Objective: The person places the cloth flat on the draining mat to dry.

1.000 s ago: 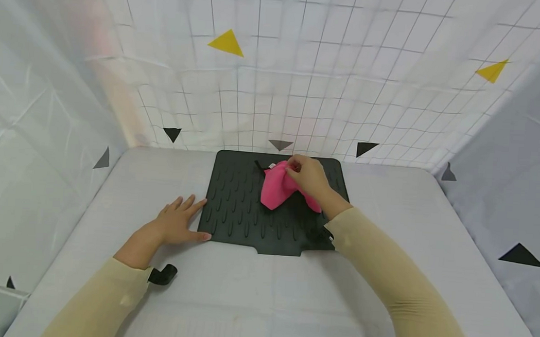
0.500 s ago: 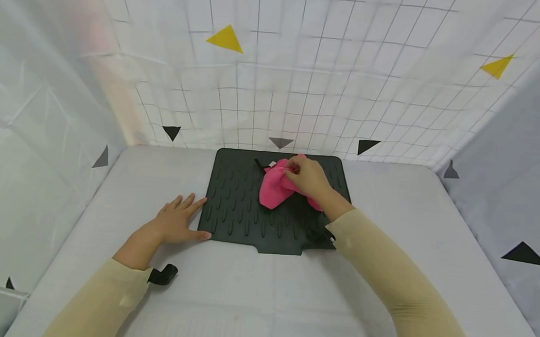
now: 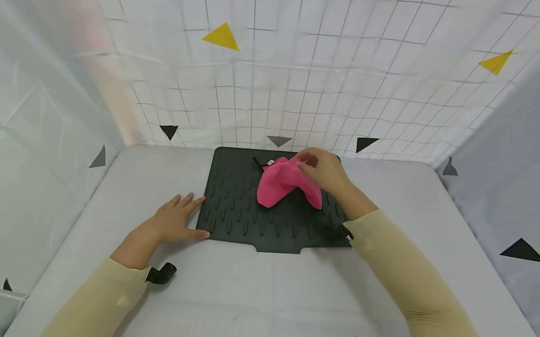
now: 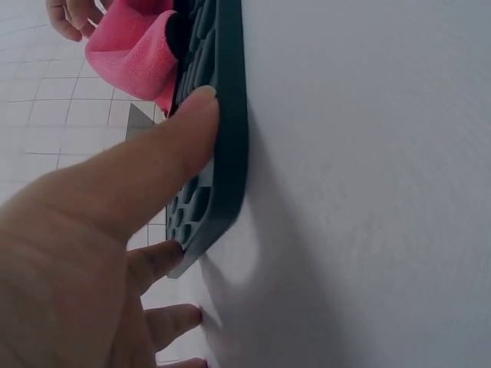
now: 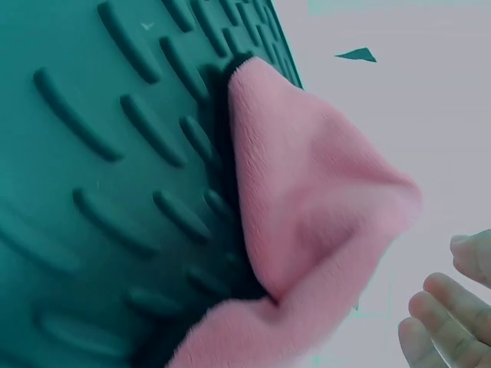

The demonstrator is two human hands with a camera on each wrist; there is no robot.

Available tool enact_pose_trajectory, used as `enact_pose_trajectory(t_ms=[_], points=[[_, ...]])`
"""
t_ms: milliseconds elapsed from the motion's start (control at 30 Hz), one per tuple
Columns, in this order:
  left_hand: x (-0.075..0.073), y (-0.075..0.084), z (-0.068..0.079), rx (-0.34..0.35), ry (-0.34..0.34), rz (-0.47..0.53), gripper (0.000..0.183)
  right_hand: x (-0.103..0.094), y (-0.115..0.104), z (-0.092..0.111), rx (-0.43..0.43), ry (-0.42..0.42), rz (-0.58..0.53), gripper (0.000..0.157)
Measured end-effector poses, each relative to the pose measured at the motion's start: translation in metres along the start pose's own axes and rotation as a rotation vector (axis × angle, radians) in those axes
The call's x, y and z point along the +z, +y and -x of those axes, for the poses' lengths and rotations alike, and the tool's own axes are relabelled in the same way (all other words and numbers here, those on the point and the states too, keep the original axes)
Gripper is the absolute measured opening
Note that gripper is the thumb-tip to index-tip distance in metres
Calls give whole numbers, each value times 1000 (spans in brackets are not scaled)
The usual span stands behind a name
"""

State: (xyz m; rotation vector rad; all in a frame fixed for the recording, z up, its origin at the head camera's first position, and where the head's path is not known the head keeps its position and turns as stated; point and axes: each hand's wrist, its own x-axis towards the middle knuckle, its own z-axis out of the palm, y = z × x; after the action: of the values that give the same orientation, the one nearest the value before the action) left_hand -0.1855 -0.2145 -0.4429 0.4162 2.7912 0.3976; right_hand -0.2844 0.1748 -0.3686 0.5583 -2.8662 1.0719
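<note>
A crumpled pink cloth (image 3: pixel 278 182) lies in raised folds on the dark green ridged mat (image 3: pixel 235 207). A black loop with a small white tag shows at its far left side. My right hand (image 3: pixel 327 174) hovers at the cloth's upper right, thumb and fingers apart. In the right wrist view its fingers (image 5: pixel 453 318) are clear of the pink cloth (image 5: pixel 307 207). My left hand (image 3: pixel 171 222) is spread at the mat's left edge. The left wrist view shows its thumb (image 4: pixel 173 149) on the mat's rim, with other fingertips touching the rim or the white table.
The white table (image 3: pixel 225 300) surrounds the mat. A white gridded curtain (image 3: pixel 284 87) with yellow and black triangles hangs behind it, and more sheeting closes both sides. Black wrist camera mounts (image 3: pixel 162 274) stick out from the sleeves.
My right hand has let go of the pink cloth and drawn back slightly to the right. The cloth's top has sunk a little. My left hand keeps its place.
</note>
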Motion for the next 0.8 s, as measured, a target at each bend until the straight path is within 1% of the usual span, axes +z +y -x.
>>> enact_pose_trajectory(t_ms=[200,367,600,700,800], points=[[-3,3,1,16,18,-13,97,-18,9,10,10,42,24,32],[-8,8,3,40,49,-11,91,-27,15,20,22,63,21,34],[-10,20,0,122,135,22,72,-28,27,30,34,95,32,34],[-7,25,-6,147,161,32,67,-26,33,34,33,101,23,32],[-3,33,-14,162,168,42,65,-25,39,37,32,102,12,32]])
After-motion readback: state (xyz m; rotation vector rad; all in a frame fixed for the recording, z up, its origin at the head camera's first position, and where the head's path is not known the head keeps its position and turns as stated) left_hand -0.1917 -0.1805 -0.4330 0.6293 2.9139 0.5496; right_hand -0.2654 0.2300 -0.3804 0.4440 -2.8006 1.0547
